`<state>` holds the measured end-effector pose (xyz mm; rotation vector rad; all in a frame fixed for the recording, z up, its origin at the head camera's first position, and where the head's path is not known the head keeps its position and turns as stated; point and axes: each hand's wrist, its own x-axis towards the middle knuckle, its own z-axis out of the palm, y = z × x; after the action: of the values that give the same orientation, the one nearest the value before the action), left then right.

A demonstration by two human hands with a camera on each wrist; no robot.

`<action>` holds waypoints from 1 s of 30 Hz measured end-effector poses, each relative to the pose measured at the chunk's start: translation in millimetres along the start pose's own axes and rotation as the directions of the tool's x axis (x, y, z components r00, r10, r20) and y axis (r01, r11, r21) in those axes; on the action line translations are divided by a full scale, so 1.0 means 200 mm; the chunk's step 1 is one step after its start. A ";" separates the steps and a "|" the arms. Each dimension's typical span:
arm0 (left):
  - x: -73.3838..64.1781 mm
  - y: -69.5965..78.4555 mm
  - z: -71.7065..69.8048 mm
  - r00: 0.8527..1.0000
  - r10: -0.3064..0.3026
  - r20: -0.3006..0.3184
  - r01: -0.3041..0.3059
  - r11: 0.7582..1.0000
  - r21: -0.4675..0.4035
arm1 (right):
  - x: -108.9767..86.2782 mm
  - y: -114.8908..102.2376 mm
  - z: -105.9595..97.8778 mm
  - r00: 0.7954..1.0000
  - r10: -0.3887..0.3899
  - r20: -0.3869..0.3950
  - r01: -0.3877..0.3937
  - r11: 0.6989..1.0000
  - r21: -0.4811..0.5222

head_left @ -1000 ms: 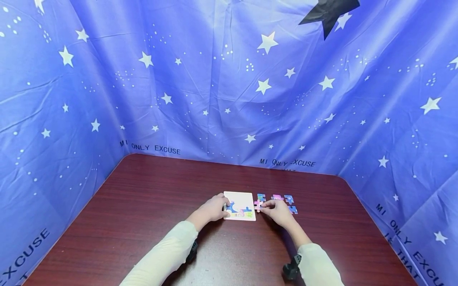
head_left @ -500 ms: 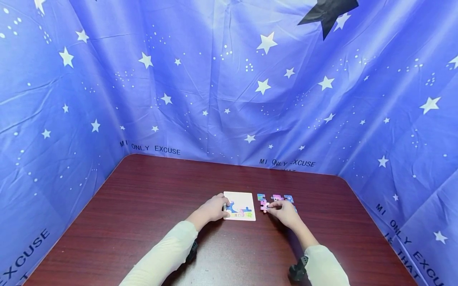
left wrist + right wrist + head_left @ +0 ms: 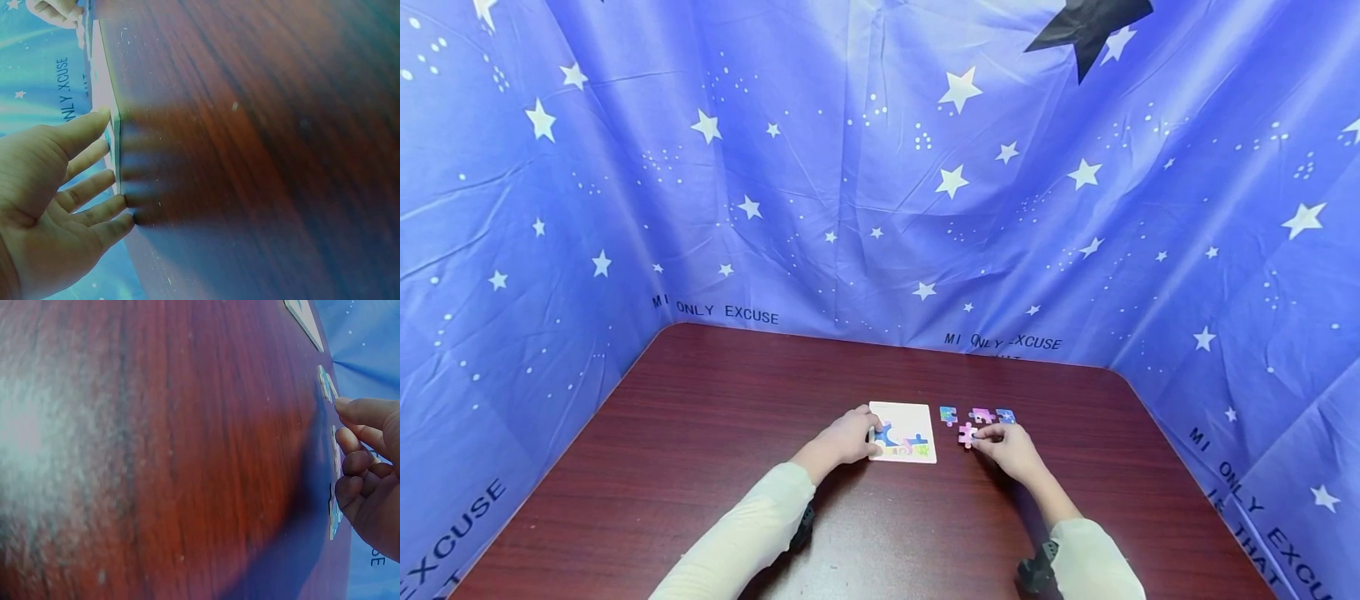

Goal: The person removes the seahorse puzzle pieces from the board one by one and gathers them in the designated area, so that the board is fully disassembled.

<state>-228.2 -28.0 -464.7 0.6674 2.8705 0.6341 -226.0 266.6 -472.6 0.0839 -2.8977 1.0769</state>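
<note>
A square white puzzle board (image 3: 902,413) lies on the table, with blue, pink and yellow-green pieces filling its lower part. My left hand (image 3: 850,437) rests at the board's left side. In the left wrist view its thumb and spread, fairly straight fingers (image 3: 94,187) touch the board's edge. My right hand (image 3: 1013,452) pinches a pink jigsaw piece (image 3: 966,434) between thumb and forefinger, right of the board. The piece is at or close above the tabletop; I cannot tell which. In the right wrist view the other fingers are curled.
Behind the right hand lie loose jigsaw pieces: a blue-green one (image 3: 948,414), a pink one (image 3: 981,415) and a blue one (image 3: 1006,415). The dark red-brown table (image 3: 737,400) ends at a blue star-patterned curtain (image 3: 820,208).
My right hand has drawn the pink jigsaw piece rightward, away from the board's right edge. It now covers the lower blue piece seen a second ago. My left hand has stayed still.
</note>
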 end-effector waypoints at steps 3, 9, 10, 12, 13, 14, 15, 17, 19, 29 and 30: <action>0.00 0.00 0.00 1.000 -0.003 0.001 0.003 1.000 -0.001 | -0.01 0.01 -0.01 1.000 0.004 0.004 -0.004 1.000 0.009; 0.00 0.00 0.00 1.000 -0.012 0.004 0.012 1.000 -0.010 | -0.01 0.02 -0.02 1.000 0.010 -0.001 -0.010 1.000 0.003; 0.00 0.00 0.00 1.000 -0.012 0.004 0.012 1.000 -0.009 | -0.01 0.03 -0.03 1.000 0.013 -0.003 -0.013 1.000 -0.001; 0.00 -0.01 0.00 1.000 -0.013 0.004 0.013 1.000 -0.008 | -0.01 0.04 -0.03 1.000 0.020 0.001 -0.020 1.000 -0.009; 0.00 -0.01 0.00 1.000 -0.013 0.005 0.013 1.000 -0.007 | -0.01 0.04 -0.03 1.000 0.024 0.003 -0.024 1.000 -0.013; 0.00 -0.01 0.00 1.000 -0.014 0.005 0.014 1.000 -0.006 | -0.02 0.04 -0.04 1.000 0.029 0.003 -0.029 0.999 -0.013; 0.00 -0.01 0.00 1.000 -0.014 0.005 0.014 1.000 -0.004 | -0.02 0.04 -0.04 0.999 0.034 0.002 -0.034 0.999 -0.013; 0.00 -0.01 0.00 1.000 -0.017 0.007 0.017 1.000 -0.007 | -0.03 0.04 -0.05 0.999 0.039 0.003 -0.039 0.999 -0.015; 0.00 0.00 0.00 1.000 -0.019 0.007 0.019 1.000 -0.007 | -0.03 0.05 -0.06 0.999 0.042 0.001 -0.042 0.999 -0.021; 0.01 -0.01 0.02 1.000 -0.022 0.006 0.022 1.000 0.004 | -0.04 0.07 -0.07 0.999 0.046 -0.005 -0.046 0.998 -0.034; 0.01 -0.01 0.02 1.000 -0.022 0.006 0.022 1.000 0.003 | -0.04 0.08 -0.07 0.999 0.046 -0.006 -0.046 0.998 -0.036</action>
<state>-230.8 -27.6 -469.8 0.6363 2.8694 0.6243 -217.8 288.0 -471.8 0.0135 -2.9273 1.0288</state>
